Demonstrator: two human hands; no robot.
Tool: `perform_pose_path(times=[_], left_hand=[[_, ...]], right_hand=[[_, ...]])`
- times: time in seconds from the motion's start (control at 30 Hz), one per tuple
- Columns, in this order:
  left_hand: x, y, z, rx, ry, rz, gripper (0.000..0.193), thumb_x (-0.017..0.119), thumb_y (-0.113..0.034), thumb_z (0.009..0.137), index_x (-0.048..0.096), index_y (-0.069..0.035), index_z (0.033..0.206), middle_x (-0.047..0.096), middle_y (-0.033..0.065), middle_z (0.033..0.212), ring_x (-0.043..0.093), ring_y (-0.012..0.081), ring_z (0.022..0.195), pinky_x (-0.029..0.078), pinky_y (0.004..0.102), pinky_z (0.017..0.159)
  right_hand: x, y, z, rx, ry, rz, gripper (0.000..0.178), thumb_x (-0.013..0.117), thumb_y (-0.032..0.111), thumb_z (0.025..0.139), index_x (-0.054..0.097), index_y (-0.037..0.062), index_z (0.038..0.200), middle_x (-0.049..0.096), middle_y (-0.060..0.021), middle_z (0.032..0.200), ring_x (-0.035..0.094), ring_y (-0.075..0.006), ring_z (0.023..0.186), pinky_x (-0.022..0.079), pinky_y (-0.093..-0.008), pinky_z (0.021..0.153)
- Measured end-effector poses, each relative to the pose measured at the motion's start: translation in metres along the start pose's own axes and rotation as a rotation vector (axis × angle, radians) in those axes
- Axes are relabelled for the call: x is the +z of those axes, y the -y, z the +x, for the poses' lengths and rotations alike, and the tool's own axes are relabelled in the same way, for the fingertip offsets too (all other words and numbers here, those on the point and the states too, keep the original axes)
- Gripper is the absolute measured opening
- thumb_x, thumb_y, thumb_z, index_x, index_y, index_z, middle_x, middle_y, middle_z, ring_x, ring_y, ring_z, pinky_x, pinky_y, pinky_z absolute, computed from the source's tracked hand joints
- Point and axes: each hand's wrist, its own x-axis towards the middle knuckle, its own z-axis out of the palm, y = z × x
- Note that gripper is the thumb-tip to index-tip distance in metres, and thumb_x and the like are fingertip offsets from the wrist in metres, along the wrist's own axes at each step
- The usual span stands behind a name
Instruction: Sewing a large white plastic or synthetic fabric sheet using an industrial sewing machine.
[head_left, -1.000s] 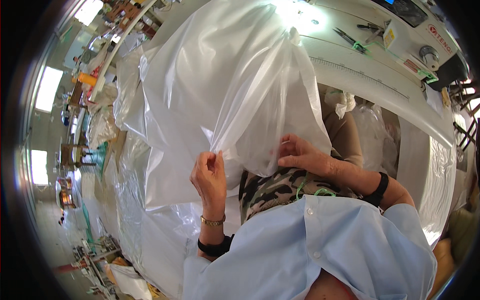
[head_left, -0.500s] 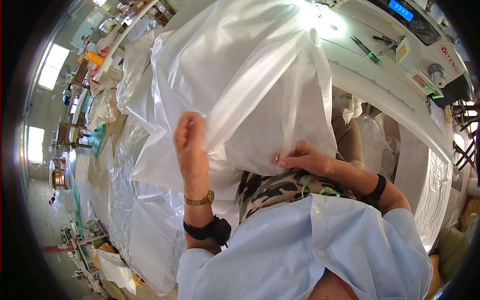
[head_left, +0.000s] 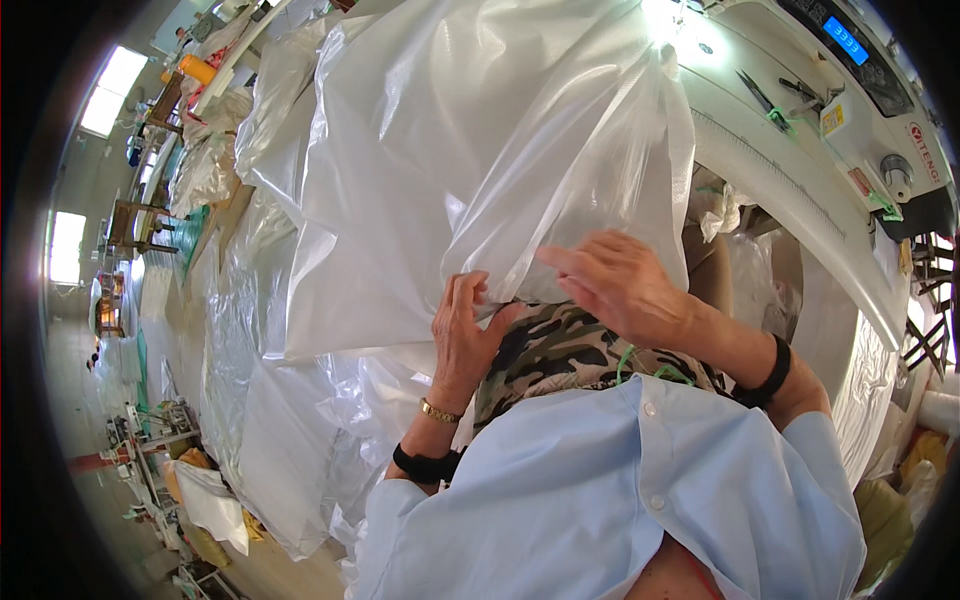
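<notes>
A large sheet of white, translucent plastic (head_left: 400,190) drapes from the sewing machine table down to my lap, creased and shiny. My left hand (head_left: 465,335) is at the sheet's near edge, its fingers bent against the plastic and its thumb spread away to the right. Over the right part of that edge is my right hand (head_left: 630,290), fingers stretched out to the left with nothing visible in them. The sheet's far end lies under the bright lamp of the sewing machine (head_left: 860,110).
Black thread snips (head_left: 765,103) lie on the white machine table (head_left: 760,170), whose curved edge runs along my right. More clear plastic sheeting (head_left: 270,430) is heaped at my left. A wooden stool (head_left: 137,228) stands farther left.
My left hand has come down and right onto the sheet's near edge. My right hand has let go of the edge and risen, its fingers stretching out. The view has shifted slightly.
</notes>
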Motion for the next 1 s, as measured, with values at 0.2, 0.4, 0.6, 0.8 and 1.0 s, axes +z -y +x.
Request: perform_pose_path(times=[0.2, 0.4, 0.6, 0.8, 1.0], left_hand=[[0.012, 0.091, -0.064, -0.356, 0.2, 0.128, 0.038, 0.07, -0.031, 0.087, 0.059, -0.006, 0.113, 0.068, 0.0073, 0.077, 0.067, 0.0281, 0.07, 0.05, 0.0379, 0.07], [0.042, 0.125, -0.079, -0.516, 0.113, 0.164, 0.058, 0.069, -0.043, 0.085, 0.054, -0.004, 0.125, 0.067, 0.0145, 0.112, 0.068, 0.0292, 0.093, 0.051, 0.0421, 0.084], [0.046, 0.184, -0.077, -0.488, -0.154, 0.299, 0.116, 0.083, -0.045, 0.07, 0.015, 0.011, 0.145, 0.015, 0.0344, 0.152, 0.015, 0.0491, 0.142, 0.018, 0.054, 0.116], [-0.037, 0.188, -0.014, -0.353, -0.643, 0.593, 0.08, 0.076, -0.015, 0.075, 0.035, 0.006, 0.14, 0.022, 0.0217, 0.155, 0.021, 0.0446, 0.142, 0.03, 0.0541, 0.112], [-0.186, 0.189, 0.009, -0.509, -0.571, 0.172, 0.024, 0.056, 0.001, 0.088, 0.061, 0.009, 0.111, 0.066, 0.0152, 0.09, 0.065, 0.028, 0.092, 0.051, 0.034, 0.087]], right_hand=[[0.046, -0.014, 0.025, 0.263, 0.736, -0.209, 0.037, 0.059, 0.006, 0.084, 0.051, -0.0001, 0.119, 0.062, -0.0146, 0.067, 0.065, -0.0359, 0.067, 0.049, -0.0447, 0.06], [0.061, -0.009, 0.041, 0.206, 0.599, -0.072, 0.019, 0.06, 0.009, 0.086, 0.055, 0.005, 0.103, 0.062, -0.0142, 0.063, 0.063, -0.037, 0.062, 0.049, -0.0461, 0.056], [0.053, 0.016, 0.075, 0.238, 0.246, 0.198, 0.015, 0.061, 0.003, 0.086, 0.058, 0.0058, 0.101, 0.064, -0.0092, 0.065, 0.066, -0.0277, 0.06, 0.051, -0.0346, 0.057], [0.008, 0.042, 0.106, 0.301, 0.039, 0.59, 0.008, 0.057, -0.001, 0.093, 0.057, 0.001, 0.101, 0.064, -0.005, 0.072, 0.063, -0.0111, 0.064, 0.051, -0.025, 0.062], [-0.018, 0.043, 0.12, 0.049, -0.408, 0.618, 0.013, 0.055, -0.002, 0.094, 0.059, -0.0018, 0.105, 0.066, -0.008, 0.081, 0.066, -0.0117, 0.068, 0.053, -0.0235, 0.062]])
